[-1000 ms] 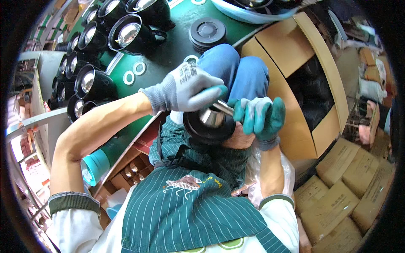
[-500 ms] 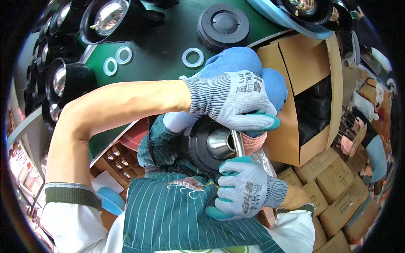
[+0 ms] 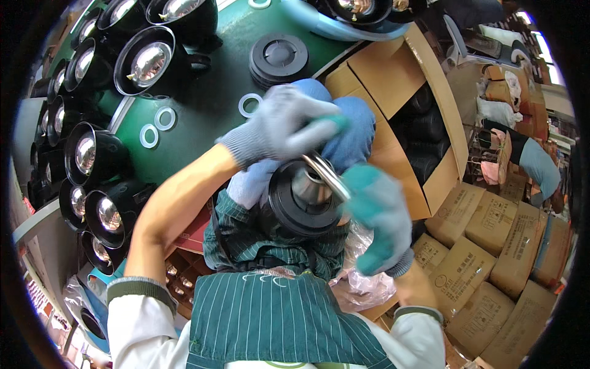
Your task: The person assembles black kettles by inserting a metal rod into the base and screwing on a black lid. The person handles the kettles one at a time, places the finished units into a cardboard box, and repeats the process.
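Observation:
A round black part with a silver metal neck (image 3: 310, 189) rests tilted in my lap. Across the mouth of that neck lies a shiny metal bar (image 3: 326, 177). My left hand (image 3: 286, 123), in a grey glove with teal fingertips, is just above the bar's upper end. Its thumb is stretched out, but motion smears the other fingers. At the bar's lower end is my right hand (image 3: 380, 215), gloved alike, the teal palm side partly showing. Blur hides whether its fingers grip the bar or only touch it.
Black housings with shiny inner domes (image 3: 147, 64) crowd the green table's left side. Translucent rings (image 3: 165, 118) and stacked black discs (image 3: 279, 58) lie on it. An open carton (image 3: 384, 80) of black parts stands right, beyond clear plastic (image 3: 362, 277) and closed cartons (image 3: 461, 270).
The metal bar has turned, its upper end now farther left. My left hand has shifted left, and my right hand has swung up beside the bar. The whole view has shifted too.

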The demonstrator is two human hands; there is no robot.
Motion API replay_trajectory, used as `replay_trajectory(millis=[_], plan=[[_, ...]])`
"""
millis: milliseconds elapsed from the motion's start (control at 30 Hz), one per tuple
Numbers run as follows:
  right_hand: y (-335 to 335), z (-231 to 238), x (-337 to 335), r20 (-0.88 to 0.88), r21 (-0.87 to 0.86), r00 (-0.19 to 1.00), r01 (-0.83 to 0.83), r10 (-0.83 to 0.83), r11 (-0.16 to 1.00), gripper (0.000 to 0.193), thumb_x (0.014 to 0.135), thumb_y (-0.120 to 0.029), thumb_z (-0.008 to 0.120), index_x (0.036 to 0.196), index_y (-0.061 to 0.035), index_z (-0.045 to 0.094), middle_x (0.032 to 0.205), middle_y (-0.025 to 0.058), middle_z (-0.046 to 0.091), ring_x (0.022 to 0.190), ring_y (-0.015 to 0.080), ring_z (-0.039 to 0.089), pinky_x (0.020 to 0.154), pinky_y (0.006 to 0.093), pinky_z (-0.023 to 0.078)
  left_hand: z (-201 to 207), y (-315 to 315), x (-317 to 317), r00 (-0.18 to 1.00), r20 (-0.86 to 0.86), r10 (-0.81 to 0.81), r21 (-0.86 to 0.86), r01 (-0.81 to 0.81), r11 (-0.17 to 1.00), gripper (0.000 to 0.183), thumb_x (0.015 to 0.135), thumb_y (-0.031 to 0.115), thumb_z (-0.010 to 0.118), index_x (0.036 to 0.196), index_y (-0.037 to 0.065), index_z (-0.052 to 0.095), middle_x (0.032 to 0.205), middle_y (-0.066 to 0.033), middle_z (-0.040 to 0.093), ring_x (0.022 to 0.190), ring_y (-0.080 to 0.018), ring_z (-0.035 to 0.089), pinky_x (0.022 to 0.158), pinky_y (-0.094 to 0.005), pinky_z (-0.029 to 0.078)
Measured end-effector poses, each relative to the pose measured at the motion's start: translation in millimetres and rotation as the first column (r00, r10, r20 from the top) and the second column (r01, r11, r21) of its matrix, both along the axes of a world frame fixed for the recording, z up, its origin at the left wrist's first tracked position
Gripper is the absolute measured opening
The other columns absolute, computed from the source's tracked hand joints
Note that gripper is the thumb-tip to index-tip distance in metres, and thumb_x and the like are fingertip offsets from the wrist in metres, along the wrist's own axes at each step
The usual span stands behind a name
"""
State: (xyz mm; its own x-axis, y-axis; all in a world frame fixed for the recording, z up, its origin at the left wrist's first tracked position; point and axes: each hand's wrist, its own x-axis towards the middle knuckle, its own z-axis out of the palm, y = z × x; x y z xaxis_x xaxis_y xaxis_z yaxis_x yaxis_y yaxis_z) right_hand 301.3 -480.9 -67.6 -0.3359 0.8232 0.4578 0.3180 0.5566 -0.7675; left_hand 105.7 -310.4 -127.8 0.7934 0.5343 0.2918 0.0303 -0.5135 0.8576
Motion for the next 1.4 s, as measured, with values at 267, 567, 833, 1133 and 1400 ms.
replay_trajectory(millis=[267, 567, 833, 1133, 1400], plan=[[-62.0, -43.1, -24.9, 0.397, -0.367, 0.896, 0.352, -0.197, 0.861, 0.112, 0.063, -0.057, 0.091, 0.153, -0.0083, 0.047, 0.156, 0.0280, 0.039, 0.143, 0.0455, 0.042, 0.118, 0.0558, 0.034, -62.3, -64.3, -147.3, 0.732, -0.340, 0.591, -0.299, -0.680, 0.670, 0.062, 0.091, 0.023, 0.072, 0.146, 0.001, 0.053, 0.122, -0.0119, 0.069, 0.112, -0.0173, 0.065, 0.099, -0.0339, 0.051], [-65.9, 8.3, -4.5, 0.121, -0.105, 0.880, 0.471, -0.459, 0.876, 0.110, 0.058, -0.052, 0.098, 0.144, 0.0014, 0.055, 0.153, 0.0263, 0.048, 0.137, 0.0411, 0.053, 0.114, 0.0490, 0.044, -60.9, -93.7, -153.6, 0.424, -0.364, 0.829, 0.621, -0.553, 0.555, 0.066, 0.082, 0.036, 0.079, 0.138, 0.008, 0.058, 0.138, -0.0262, 0.057, 0.123, -0.0451, 0.059, 0.096, -0.0524, 0.052], [24.8, -77.5, -10.9, -0.459, -0.596, 0.705, 0.208, -0.541, 0.776, 0.067, 0.106, -0.053, 0.049, 0.158, -0.0126, 0.037, 0.158, 0.0095, 0.046, 0.143, 0.0274, 0.045, 0.119, 0.0490, 0.036, 17.6, -88.1, -110.8, 0.781, 0.084, 0.618, -0.281, -0.577, 0.767, 0.080, 0.077, 0.021, 0.082, 0.145, -0.004, 0.048, 0.145, -0.0236, 0.054, 0.136, -0.0391, 0.053, 0.115, -0.0467, 0.040], [62.8, -52.1, 17.0, -0.684, -0.624, 0.574, -0.140, -0.451, 0.769, 0.070, 0.109, -0.050, 0.038, 0.156, 0.0017, 0.037, 0.147, 0.0234, 0.055, 0.133, 0.0369, 0.057, 0.114, 0.0507, 0.044, 179.7, 176.3, -97.6, 0.482, 0.044, 0.875, 0.611, -0.706, 0.358, 0.067, 0.066, 0.023, 0.093, 0.127, 0.010, 0.068, 0.125, -0.0190, 0.068, 0.118, -0.0353, 0.065, 0.102, -0.0430, 0.052], [44.8, -110.7, 34.7, -0.509, -0.846, 0.342, -0.028, -0.790, 0.533, 0.066, 0.106, -0.046, 0.048, 0.149, 0.0028, 0.046, 0.140, 0.0216, 0.061, 0.122, 0.0353, 0.063, 0.111, 0.0456, 0.047, 131.5, 411.3, -63.0, 0.672, -0.424, 0.607, 0.703, -0.178, 0.688, 0.063, 0.060, 0.017, 0.093, 0.120, 0.012, 0.074, 0.135, -0.0160, 0.062, 0.127, -0.0366, 0.058, 0.109, -0.0439, 0.046]])
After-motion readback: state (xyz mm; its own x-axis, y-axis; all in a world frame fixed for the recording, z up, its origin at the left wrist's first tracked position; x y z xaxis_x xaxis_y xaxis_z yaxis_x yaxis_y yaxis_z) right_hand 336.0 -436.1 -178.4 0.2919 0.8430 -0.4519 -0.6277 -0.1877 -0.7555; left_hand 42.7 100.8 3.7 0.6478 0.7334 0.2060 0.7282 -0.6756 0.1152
